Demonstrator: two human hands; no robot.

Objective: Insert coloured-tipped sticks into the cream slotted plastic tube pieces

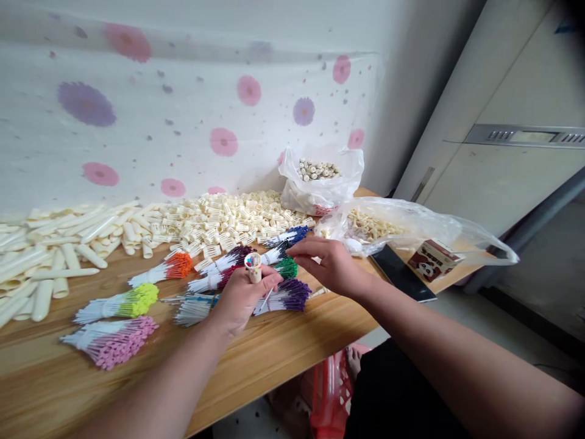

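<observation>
A: So what's in the left hand?

B: Fingers closed round a cream tube, mouth up, little coloured tips showing inside. It's held over the table, pretty much upright, maybe leaning a bit. A white stick pokes out below the fingers too.

A: And the right hand?

B: Part open, fingers loosely bent, nothing visible in it. Can't see what the fingertips touch, if anything. The tube's off to its left, clearly apart.

A: Closest bundles?

B: Green bundle and black bundle sit right by the right fingertips, between the hands. Right's the nearer one there, imo. Purple bundle is nearer the person.
</observation>
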